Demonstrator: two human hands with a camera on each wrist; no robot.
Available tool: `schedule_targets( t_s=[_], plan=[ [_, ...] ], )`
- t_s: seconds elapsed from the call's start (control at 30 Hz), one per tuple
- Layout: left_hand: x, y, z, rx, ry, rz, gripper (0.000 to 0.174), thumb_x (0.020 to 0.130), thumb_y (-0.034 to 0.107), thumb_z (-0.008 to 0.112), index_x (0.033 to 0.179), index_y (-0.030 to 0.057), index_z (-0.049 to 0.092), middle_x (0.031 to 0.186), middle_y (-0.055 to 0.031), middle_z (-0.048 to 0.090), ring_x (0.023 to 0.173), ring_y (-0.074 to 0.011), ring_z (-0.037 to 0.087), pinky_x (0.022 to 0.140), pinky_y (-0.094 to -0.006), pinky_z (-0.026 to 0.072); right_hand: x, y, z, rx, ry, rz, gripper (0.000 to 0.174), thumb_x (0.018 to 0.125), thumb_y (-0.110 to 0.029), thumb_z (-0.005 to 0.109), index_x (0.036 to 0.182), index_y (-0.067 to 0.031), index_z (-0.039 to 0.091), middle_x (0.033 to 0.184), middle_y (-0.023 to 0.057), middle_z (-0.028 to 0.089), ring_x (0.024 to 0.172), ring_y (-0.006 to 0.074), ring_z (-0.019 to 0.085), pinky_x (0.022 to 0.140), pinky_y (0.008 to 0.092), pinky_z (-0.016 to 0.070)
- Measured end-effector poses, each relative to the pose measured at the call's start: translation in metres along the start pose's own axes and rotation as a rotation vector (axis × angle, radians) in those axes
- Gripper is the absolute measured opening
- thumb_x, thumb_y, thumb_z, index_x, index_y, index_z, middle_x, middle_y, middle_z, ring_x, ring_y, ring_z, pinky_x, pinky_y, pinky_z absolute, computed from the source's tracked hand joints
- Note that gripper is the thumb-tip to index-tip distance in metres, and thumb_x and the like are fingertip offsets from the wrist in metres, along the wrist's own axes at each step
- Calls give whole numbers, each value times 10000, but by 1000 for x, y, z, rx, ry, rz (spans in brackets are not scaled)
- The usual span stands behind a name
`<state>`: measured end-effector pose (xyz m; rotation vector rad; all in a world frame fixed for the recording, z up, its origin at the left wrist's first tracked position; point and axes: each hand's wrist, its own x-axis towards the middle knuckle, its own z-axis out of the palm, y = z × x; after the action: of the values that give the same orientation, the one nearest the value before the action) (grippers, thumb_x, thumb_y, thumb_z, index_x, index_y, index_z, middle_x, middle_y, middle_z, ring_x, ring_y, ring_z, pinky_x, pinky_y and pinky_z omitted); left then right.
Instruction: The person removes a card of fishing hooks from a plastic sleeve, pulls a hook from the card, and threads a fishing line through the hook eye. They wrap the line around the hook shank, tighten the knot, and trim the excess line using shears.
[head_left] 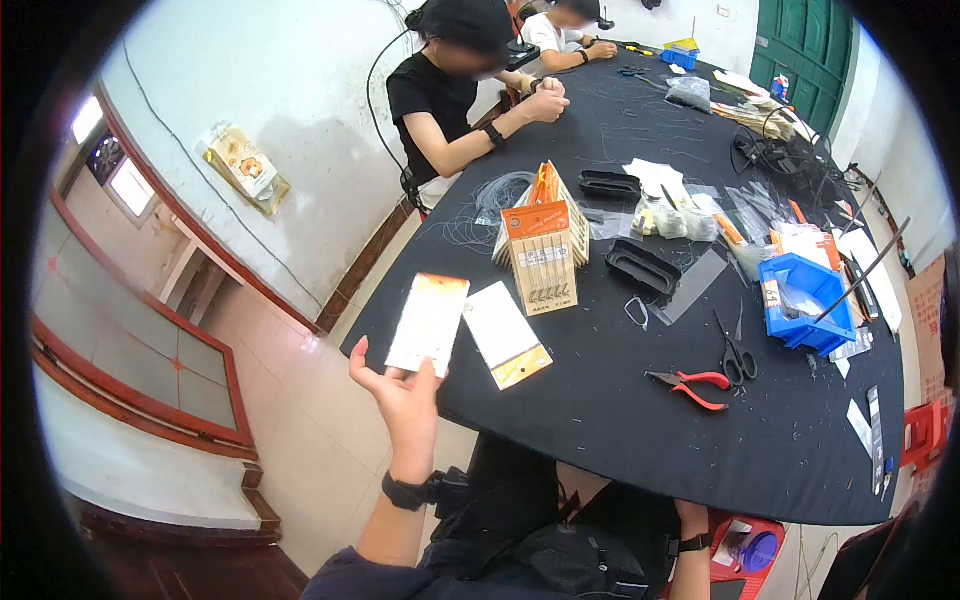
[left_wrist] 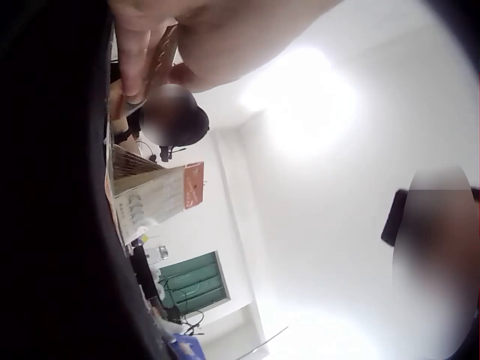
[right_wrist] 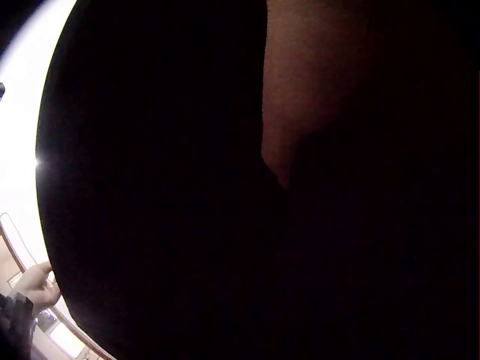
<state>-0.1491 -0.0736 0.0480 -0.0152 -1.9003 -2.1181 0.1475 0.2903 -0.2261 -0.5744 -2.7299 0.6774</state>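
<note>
My left hand [head_left: 408,400] pinches a white card packet with an orange top band [head_left: 428,325], thumb on its face and the other fingers behind it, over the table's left edge. In the left wrist view the packet [left_wrist: 160,56] shows edge-on between the fingers. Just right of it, a white card with a yellow end [head_left: 505,335] lies on the black cloth. Beyond that stand orange-headed card packets [head_left: 540,255], leaning together. My right hand [head_left: 692,515] is low by my lap, partly covered by the table edge; the right wrist view is mostly dark, with part of this hand [right_wrist: 307,82].
Red-handled pliers [head_left: 690,381] and black scissors [head_left: 738,360] lie on the black table. A blue bin [head_left: 805,300], black trays [head_left: 640,266] and clear bags [head_left: 685,222] sit further right. Coiled line [head_left: 490,210] lies behind the packets. Two people [head_left: 440,105] work along the far side.
</note>
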Motion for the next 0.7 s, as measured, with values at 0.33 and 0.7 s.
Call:
schedule_targets(
  t_s=[0.33,0.7],
  plan=[
    [-29,9,3,623,-324,134,650,947,91,622,1514,-44,335,948,-163,712,768,-142,699,683,-282,545,-4,1,-4,64,-30,59,452,952,-301,585,1314,-32,601,1377,195,583,1295,364,520,1103,459,386],
    [-33,56,14,481,-636,-170,576,996,133,539,1542,72,367,590,-9,585,483,-60,530,456,-222,417,37,-195,-193,320,-902,-126,397,865,-202,582,1222,-45,656,1196,152,664,1128,340,621,990,414,488]
  ],
)
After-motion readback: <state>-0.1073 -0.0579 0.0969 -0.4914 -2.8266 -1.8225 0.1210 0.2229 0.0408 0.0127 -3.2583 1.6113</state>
